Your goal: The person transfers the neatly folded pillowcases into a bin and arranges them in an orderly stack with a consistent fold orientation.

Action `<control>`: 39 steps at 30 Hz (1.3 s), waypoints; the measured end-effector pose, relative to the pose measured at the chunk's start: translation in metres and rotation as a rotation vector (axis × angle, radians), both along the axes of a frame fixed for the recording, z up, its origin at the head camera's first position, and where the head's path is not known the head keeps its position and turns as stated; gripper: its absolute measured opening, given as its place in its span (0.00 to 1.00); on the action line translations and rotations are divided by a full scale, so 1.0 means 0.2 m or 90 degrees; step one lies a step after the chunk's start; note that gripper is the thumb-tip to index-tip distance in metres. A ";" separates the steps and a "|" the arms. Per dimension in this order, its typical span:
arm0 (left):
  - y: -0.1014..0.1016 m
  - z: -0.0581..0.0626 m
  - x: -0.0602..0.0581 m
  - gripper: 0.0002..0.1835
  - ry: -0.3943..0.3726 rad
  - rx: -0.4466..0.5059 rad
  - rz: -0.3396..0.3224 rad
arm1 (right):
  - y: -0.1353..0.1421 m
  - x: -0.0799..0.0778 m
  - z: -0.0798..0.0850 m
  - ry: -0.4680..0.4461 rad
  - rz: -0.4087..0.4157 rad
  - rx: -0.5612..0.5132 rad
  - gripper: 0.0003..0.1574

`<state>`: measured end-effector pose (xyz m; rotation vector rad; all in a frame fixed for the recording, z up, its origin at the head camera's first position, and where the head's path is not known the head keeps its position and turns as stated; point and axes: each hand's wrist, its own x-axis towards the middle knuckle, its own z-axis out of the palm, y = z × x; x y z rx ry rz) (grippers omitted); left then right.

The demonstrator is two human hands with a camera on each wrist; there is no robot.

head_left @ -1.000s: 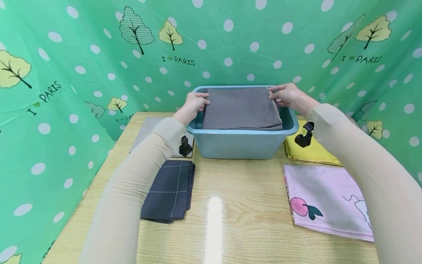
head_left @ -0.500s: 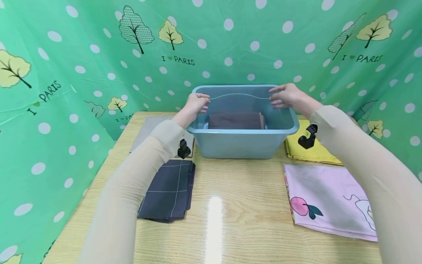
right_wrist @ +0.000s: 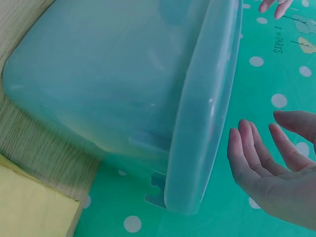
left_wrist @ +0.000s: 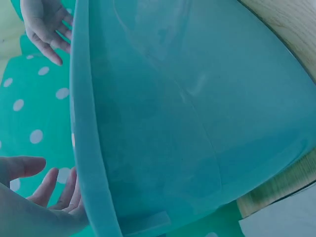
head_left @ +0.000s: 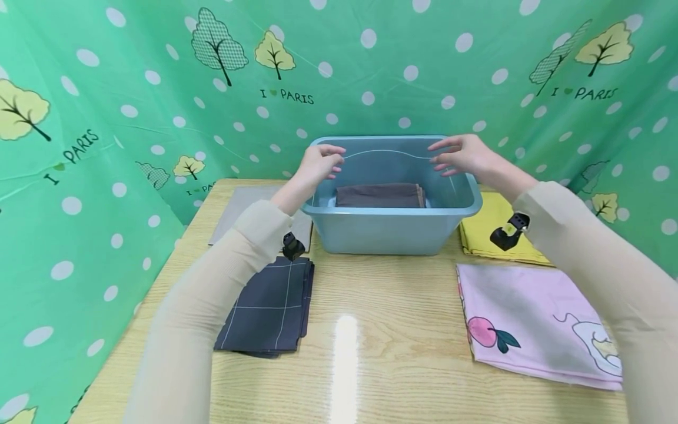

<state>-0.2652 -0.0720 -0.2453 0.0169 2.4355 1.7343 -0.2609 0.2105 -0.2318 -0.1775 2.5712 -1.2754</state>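
A folded dark grey-brown cloth (head_left: 378,195) lies on the bottom of a blue plastic tub (head_left: 381,232) at the table's far side. Over the tub's left end hovers my left hand (head_left: 318,166), its fingers relaxed and nothing in them. My right hand (head_left: 466,157) is over the right end, fingers spread and slightly bent, also holding nothing. In the left wrist view the left hand (left_wrist: 44,202) is beside the tub's rim (left_wrist: 91,123). The right wrist view has the right hand (right_wrist: 276,173) apart from the tub wall (right_wrist: 113,74), palm and fingers showing.
Left of the tub lie a light grey folded cloth (head_left: 246,203) and a dark checked cloth (head_left: 270,306). On the right are a yellow cloth (head_left: 489,235) and a pink printed cloth (head_left: 535,318). A green dotted curtain (head_left: 371,70) hangs close behind the tub.
The dark grey-brown cloth, held by both hands at the tub's top a second ago, dropped to the tub's bottom. Both hands let go and have since lifted slightly.
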 end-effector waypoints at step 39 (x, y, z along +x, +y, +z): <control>0.18 -0.08 0.41 0.15 0.269 0.045 -0.139 | 0.26 0.49 -0.12 0.272 -0.022 0.088 0.21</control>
